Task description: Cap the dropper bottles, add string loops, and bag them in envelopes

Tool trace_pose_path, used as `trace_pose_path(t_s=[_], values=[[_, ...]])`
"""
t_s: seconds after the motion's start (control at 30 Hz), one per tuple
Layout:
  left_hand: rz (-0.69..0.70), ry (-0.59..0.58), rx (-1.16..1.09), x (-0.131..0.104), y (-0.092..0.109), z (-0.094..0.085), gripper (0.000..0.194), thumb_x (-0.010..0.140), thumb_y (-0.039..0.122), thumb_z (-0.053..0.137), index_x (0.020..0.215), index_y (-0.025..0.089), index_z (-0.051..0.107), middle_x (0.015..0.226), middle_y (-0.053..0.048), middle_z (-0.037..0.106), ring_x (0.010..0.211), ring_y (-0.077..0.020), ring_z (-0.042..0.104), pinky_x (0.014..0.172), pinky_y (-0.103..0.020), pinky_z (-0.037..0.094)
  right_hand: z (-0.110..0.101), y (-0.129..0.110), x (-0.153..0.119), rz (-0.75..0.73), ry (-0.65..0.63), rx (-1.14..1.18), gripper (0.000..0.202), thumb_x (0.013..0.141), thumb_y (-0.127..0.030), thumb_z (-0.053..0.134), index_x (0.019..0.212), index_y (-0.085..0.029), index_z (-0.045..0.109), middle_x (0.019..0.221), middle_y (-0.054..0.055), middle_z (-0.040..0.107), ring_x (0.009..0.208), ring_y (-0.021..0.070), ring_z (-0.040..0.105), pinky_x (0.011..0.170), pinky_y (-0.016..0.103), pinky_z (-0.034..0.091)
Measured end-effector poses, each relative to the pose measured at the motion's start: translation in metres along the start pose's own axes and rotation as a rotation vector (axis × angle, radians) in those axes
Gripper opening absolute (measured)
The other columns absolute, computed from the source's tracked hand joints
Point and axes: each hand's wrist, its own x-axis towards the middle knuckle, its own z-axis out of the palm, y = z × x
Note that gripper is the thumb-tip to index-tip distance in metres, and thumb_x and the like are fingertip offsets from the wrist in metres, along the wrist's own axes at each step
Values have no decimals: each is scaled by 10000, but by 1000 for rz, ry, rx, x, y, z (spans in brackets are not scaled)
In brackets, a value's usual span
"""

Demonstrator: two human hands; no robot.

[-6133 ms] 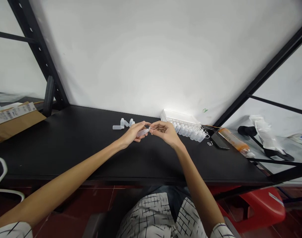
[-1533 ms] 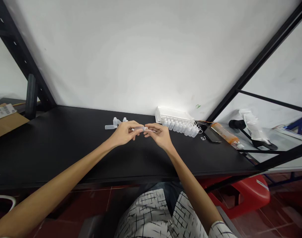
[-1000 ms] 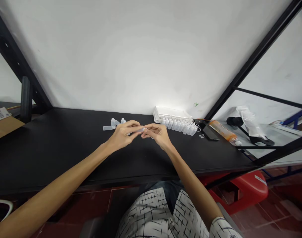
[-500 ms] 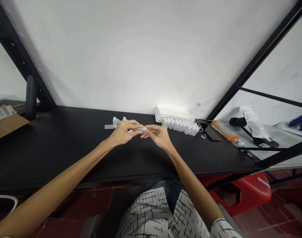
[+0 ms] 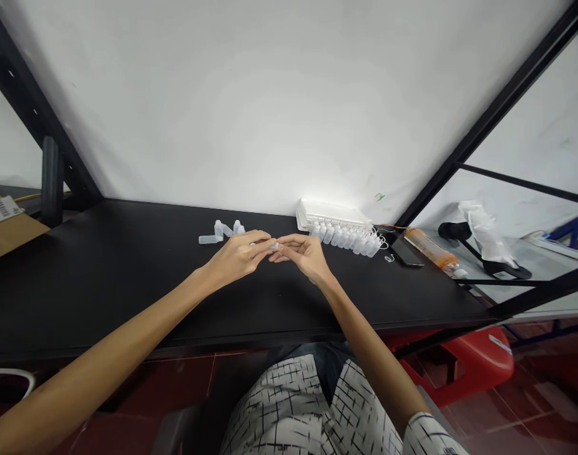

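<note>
Above the black table, my left hand (image 5: 241, 254) is closed around a small translucent bottle (image 5: 274, 246), most of it hidden by the fingers. The fingertips of my right hand (image 5: 304, 254) pinch the bottle's right end, so both hands meet at it. Behind my left hand, several small translucent bottles stand or lie on the table, one lying flat (image 5: 210, 239) and one upright (image 5: 218, 229). Right of my right hand, a row of similar bottles (image 5: 348, 239) with white loops leans beside a stack of white trays (image 5: 334, 213).
A black phone (image 5: 406, 252), a small white loop (image 5: 389, 258) and an orange-labelled bottle (image 5: 431, 249) lie at the table's right. A cardboard box (image 5: 14, 230) is at far left. A red stool (image 5: 479, 366) stands below the right edge.
My left fingers have closed further over the held bottle, so less of it shows. The whole view has shifted slightly.
</note>
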Motion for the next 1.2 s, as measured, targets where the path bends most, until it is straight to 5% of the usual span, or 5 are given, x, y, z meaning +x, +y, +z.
trace_pose_path(t_s=[0.23, 0.4, 0.57, 0.73, 1.2], values=[[-65, -38, -37, 3, -3, 4, 242, 974, 215, 489, 1111, 158, 680, 992, -97, 707, 812, -181, 673, 718, -312, 535, -6, -8, 4, 72, -47, -37, 371, 687, -456, 810, 833, -135, 695, 708, 45, 712, 629, 180, 713, 659, 331, 610], [-419, 20, -257, 8, -12, -6, 359, 953, 375, 511, 1191, 147, 654, 851, -71, 711, 669, -179, 673, 655, -320, 548, -13, -5, 19, -3, 27, -104, 443, 788, -497, 693, 1078, -163, 668, 901, 71, 730, 565, 144, 678, 472, 243, 527], [-706, 215, -506, 8, -29, -21, 296, 853, 377, 625, 1056, 164, 591, 773, -30, 674, 562, -138, 625, 567, -275, 528, 0, 14, 34, -57, 54, -626, 185, 854, -327, 621, 886, -172, 715, 789, 26, 722, 511, 103, 615, 550, 235, 482], [-849, 376, -805, 10, -35, -23, 171, 784, 275, 593, 919, 179, 547, 675, 22, 559, 493, -86, 465, 423, -192, 369, 39, 14, 35, -128, -106, -1118, 152, 846, -318, 657, 936, -234, 747, 878, 13, 746, 852, 192, 678, 693, 264, 433], [-1010, 255, -1019, 15, -20, -20, 297, 827, 398, 645, 711, 145, 542, 617, 15, 438, 487, -67, 379, 388, -175, 235, 35, 11, 25, -98, -283, -1226, 46, 799, -256, 706, 827, -238, 738, 864, -6, 734, 830, 184, 660, 625, 257, 361]])
